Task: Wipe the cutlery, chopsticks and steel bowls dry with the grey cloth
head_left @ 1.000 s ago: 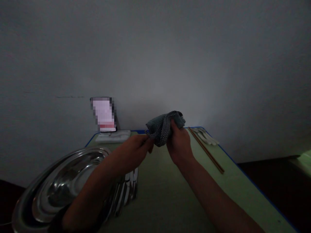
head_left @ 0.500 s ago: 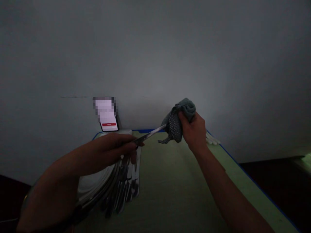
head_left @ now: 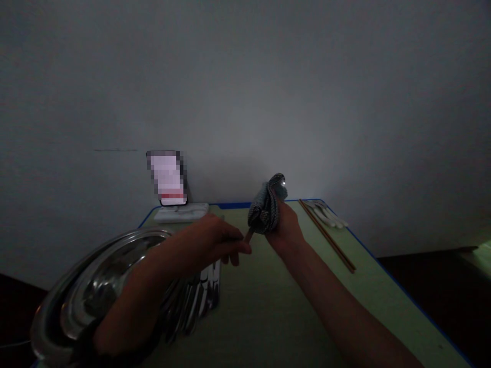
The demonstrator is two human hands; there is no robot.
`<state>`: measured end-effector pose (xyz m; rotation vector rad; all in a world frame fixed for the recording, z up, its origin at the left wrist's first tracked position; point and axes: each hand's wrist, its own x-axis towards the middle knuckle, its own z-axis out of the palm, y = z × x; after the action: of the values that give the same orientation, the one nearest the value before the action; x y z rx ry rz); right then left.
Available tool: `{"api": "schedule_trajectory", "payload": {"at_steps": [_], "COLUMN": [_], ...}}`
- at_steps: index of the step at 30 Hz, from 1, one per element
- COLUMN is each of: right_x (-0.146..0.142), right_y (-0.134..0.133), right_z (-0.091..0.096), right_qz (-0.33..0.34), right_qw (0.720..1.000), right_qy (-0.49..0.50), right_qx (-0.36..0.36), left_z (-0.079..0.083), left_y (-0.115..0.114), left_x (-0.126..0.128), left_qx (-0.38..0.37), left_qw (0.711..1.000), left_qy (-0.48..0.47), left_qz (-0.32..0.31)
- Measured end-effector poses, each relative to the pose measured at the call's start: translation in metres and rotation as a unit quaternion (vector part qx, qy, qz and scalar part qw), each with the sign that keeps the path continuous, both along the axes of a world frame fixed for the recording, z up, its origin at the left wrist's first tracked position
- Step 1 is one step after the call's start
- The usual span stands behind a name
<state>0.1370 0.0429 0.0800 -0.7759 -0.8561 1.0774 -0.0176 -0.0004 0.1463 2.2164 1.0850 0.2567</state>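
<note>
My left hand pinches the near end of a slim metal piece of cutlery. Most of that piece runs into a folded grey-green dishcloth with a black-and-white checked side, so its kind is hidden. Wrapped around the cloth, my right hand is closed on it and on the cutlery inside. A bright glint shows at the cloth's far end. Below my left hand, several metal pieces of cutlery lie side by side, partly covered by the hand and forearm.
Shiny metal basins sit nested at the left. A phone leans against the wall behind a white case-like object. Brown chopsticks and several white spoons lie at the right of the blue-edged table.
My left hand has moved right, close to the cloth, and the cutlery has gone deeper into it. My right hand has come lower and left, uncovering the chopsticks. The basins show more.
</note>
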Motion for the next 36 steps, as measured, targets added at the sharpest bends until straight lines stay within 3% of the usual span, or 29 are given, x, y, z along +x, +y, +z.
{"api": "schedule_trajectory", "payload": {"at_steps": [5,8,13,19,24,29,33,36], "right_x": [-0.002,0.002,0.003,0.002,0.016,0.05,0.075,0.081], "right_y": [-0.008,-0.009,-0.016,-0.027,-0.021,-0.015,-0.015,-0.015], "right_z": [0.014,0.016,0.017,0.022,0.028,0.04,0.047,0.048], "right_qz": [0.02,0.029,0.076,0.134,0.157,0.189,0.212,0.199], "right_qw": [0.999,0.993,0.925,0.858,0.811,0.79,0.745,0.713], "right_qy": [-0.003,-0.116,-0.347,-0.448,-0.524,-0.559,-0.621,-0.665], "right_qx": [-0.042,0.001,0.134,0.21,0.208,0.168,0.118,0.099], "left_z": [-0.001,0.004,0.008,0.004,0.009,0.014,0.007,0.002], "left_y": [0.008,0.009,0.007,0.011,0.01,0.011,0.014,0.016], "left_x": [-0.008,-0.018,-0.018,-0.012,-0.025,-0.039,-0.039,-0.034], "left_qx": [0.043,0.1,0.219,0.286,0.293,0.296,0.227,0.235], "left_qw": [0.997,0.99,0.952,0.944,0.923,0.902,0.926,0.937], "left_qy": [0.034,0.016,-0.026,0.004,-0.001,-0.019,-0.028,0.011], "left_qz": [0.053,0.097,0.211,0.164,0.248,0.315,0.299,0.257]}}
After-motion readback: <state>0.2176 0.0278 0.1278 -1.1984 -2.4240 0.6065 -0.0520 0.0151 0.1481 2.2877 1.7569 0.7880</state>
